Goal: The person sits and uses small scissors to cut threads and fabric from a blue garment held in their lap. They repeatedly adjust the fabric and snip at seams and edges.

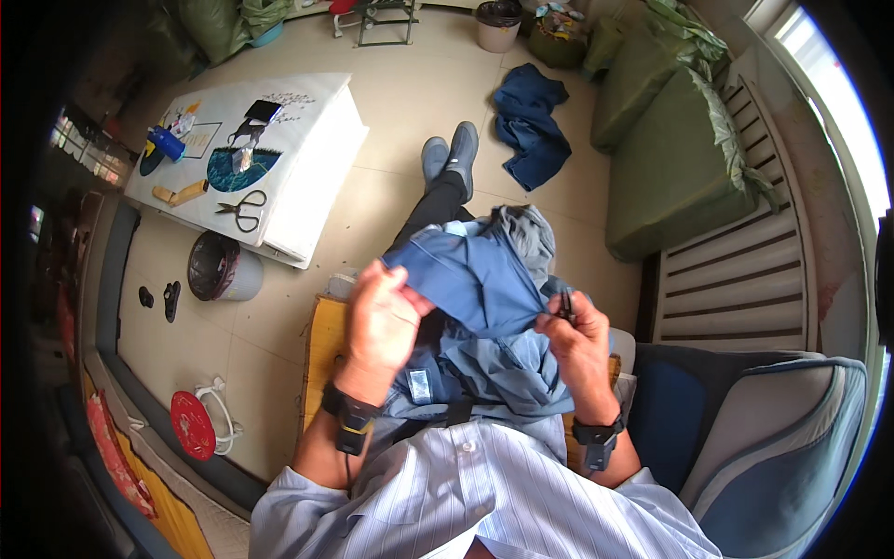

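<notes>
Holding a blue garment [470, 284] before a striped shirt [438, 475], left hand [382, 319] pinching one edge, right hand [579, 347] pinching the opposite edge and clasping a small black tool [566, 306].

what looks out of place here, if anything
The dark blue garment beyond the feet: it lies crumpled on the bare floor, apart from the cloth held in the left hand and right hand.
</notes>
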`<action>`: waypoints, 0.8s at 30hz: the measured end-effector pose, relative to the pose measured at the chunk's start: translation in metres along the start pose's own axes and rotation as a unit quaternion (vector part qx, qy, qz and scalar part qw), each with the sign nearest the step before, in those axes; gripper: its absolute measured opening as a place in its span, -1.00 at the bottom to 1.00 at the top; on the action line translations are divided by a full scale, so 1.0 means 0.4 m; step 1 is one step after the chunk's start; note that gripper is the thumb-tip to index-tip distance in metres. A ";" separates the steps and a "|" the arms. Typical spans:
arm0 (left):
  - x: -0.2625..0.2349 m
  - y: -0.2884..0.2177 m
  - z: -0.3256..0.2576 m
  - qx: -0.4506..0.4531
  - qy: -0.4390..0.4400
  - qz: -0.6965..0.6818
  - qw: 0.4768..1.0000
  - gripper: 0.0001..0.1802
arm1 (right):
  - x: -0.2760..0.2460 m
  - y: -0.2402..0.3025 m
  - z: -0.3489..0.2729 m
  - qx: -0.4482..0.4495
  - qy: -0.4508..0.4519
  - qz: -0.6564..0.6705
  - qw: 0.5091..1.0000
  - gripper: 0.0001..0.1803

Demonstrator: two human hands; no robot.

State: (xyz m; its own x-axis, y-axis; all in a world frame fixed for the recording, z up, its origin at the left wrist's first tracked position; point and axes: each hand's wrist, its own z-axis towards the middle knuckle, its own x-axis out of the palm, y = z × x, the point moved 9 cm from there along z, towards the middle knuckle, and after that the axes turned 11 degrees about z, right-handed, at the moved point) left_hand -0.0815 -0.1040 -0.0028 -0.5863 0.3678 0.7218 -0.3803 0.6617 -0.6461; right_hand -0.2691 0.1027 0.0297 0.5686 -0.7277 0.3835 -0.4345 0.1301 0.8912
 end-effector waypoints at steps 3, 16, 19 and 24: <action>-0.015 -0.128 0.029 0.057 -0.039 0.023 0.997 -0.76 | -0.074 0.008 0.011 0.036 0.003 0.048 0.998 -0.87; -0.018 0.095 -0.061 -0.054 0.009 0.150 0.987 -0.43 | 0.003 -0.101 -0.014 0.187 0.165 0.172 0.953 -0.84; -0.015 0.102 -0.092 -0.055 0.010 0.182 0.982 -0.48 | -0.028 -0.076 0.008 0.143 0.152 0.151 0.966 -0.89; 0.022 0.030 -0.116 -0.019 -0.015 0.195 0.980 -0.54 | -0.028 -0.015 0.104 -0.002 0.079 -0.054 0.995 -0.67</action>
State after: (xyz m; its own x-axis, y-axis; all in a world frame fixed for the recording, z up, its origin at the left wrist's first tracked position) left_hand -0.0580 -0.0626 0.0073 -0.7033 0.5785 0.4132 -0.0960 0.4986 -0.8615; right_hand -0.3020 0.0821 0.0098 0.7152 -0.6219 0.3190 -0.3629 0.0597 0.9299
